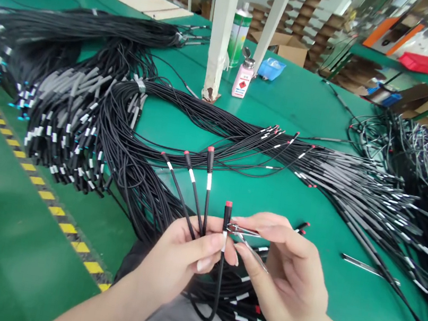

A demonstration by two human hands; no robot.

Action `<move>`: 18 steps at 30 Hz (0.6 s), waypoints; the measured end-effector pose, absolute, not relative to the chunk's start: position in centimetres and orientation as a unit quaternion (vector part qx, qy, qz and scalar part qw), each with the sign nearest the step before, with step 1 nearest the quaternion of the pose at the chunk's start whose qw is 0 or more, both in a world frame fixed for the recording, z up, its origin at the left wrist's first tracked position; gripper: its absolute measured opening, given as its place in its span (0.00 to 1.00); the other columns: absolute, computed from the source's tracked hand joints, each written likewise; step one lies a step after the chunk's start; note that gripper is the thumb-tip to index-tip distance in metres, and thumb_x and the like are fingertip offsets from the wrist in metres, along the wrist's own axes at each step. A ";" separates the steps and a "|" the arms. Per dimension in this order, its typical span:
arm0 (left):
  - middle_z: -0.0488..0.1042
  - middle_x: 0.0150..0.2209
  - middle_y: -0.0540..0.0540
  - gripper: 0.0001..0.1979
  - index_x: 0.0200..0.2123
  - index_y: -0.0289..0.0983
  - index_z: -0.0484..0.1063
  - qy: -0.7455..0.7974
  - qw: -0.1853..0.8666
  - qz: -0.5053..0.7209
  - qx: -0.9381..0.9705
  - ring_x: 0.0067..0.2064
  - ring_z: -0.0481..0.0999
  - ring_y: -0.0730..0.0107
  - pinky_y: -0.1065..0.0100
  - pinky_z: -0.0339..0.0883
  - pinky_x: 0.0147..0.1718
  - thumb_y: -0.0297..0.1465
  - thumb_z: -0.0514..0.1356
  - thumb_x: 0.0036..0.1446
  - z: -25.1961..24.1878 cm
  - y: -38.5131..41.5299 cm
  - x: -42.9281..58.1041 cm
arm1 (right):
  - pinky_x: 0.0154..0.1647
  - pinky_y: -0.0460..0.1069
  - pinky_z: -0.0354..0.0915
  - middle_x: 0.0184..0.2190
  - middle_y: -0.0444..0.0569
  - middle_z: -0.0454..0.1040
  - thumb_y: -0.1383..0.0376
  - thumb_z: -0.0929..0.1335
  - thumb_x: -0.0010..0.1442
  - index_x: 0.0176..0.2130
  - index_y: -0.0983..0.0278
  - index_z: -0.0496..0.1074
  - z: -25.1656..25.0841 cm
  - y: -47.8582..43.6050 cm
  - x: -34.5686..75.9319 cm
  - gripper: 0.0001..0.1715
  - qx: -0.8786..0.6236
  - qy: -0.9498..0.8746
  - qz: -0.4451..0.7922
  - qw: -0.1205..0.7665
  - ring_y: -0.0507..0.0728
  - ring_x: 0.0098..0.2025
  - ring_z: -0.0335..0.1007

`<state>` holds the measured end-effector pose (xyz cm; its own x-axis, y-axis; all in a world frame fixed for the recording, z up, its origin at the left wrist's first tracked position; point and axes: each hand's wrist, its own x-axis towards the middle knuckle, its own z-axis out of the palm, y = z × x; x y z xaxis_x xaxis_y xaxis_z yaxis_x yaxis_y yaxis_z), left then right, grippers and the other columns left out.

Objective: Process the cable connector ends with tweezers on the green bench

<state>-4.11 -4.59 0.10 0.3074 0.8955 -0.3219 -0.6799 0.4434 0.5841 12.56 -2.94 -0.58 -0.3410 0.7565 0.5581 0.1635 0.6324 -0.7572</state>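
My left hand [195, 249] is closed around several black cables with red-capped ends and white labels. One of these cables [227, 216] stands upright between thumb and fingers, its lower part curving in a loop. Three more cable ends [209, 168] fan out above the knuckles. In my right hand [289, 273] is a small metal nail clipper [245, 234], pinched between thumb and fingers. Its jaws are at the side of the upright cable, just below the black end piece; whether they bite into it I cannot tell. Further labelled cables [244, 296] lie beneath my hands, partly hidden.
Large bundles of black cables [136, 111] cover the left of the green table [349, 223]; more cables [360, 177] spread right. Metal tweezers [369, 268] lie to the right. A white post [220, 33], pink bottle [243, 79], green spray can [238, 35] and blue container [271, 69] stand behind.
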 end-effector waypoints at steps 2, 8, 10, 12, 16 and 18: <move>0.76 0.22 0.45 0.08 0.27 0.31 0.78 0.306 0.796 0.495 0.167 0.18 0.55 0.85 0.76 0.43 0.18 0.31 0.72 0.47 0.2 -4.6 -4.1 | 0.48 0.58 0.73 0.46 0.52 0.75 0.81 0.68 0.58 0.54 0.58 0.63 -0.6 -3.0 12.5 0.29 -0.302 -0.759 0.307 0.488 0.59 0.49 0.72; 0.75 0.21 0.46 0.08 0.27 0.31 0.78 0.300 0.800 0.483 0.193 0.19 0.55 0.84 0.74 0.43 0.19 0.31 0.70 0.51 0.0 -4.6 -4.1 | 0.45 0.58 0.75 0.44 0.52 0.77 0.79 0.67 0.59 0.51 0.59 0.64 -0.2 -2.6 12.5 0.24 -0.291 -0.776 0.282 0.483 0.59 0.46 0.75; 0.75 0.22 0.46 0.09 0.27 0.31 0.78 0.303 0.799 0.480 0.198 0.19 0.54 0.84 0.74 0.43 0.19 0.32 0.70 0.50 -0.1 -4.6 -4.1 | 0.43 0.58 0.75 0.42 0.52 0.78 0.79 0.67 0.60 0.49 0.60 0.65 -0.1 -2.5 12.6 0.21 -0.287 -0.785 0.266 0.480 0.59 0.44 0.77; 0.77 0.22 0.45 0.10 0.28 0.32 0.77 0.311 0.798 0.483 0.184 0.19 0.55 0.83 0.73 0.43 0.19 0.32 0.71 0.48 -0.3 -4.6 -4.0 | 0.44 0.58 0.75 0.42 0.51 0.79 0.78 0.67 0.60 0.49 0.60 0.65 -0.2 -2.4 12.7 0.21 -0.293 -0.780 0.268 0.485 0.59 0.43 0.77; 0.79 0.23 0.43 0.10 0.27 0.33 0.74 0.309 0.804 0.485 0.154 0.18 0.57 0.83 0.74 0.44 0.19 0.30 0.72 0.47 -0.3 -4.5 -3.9 | 0.55 0.59 0.72 0.42 0.48 0.79 0.81 0.67 0.59 0.50 0.59 0.65 -0.3 -2.6 12.7 0.25 -0.286 -0.759 0.291 0.507 0.56 0.43 0.78; 0.79 0.23 0.43 0.09 0.29 0.32 0.76 0.300 0.806 0.484 0.160 0.18 0.57 0.83 0.75 0.43 0.19 0.30 0.71 0.48 -0.3 -4.5 -3.9 | 0.56 0.58 0.72 0.42 0.47 0.79 0.82 0.67 0.59 0.51 0.59 0.65 -0.2 -2.7 12.6 0.26 -0.288 -0.742 0.311 0.519 0.56 0.45 0.78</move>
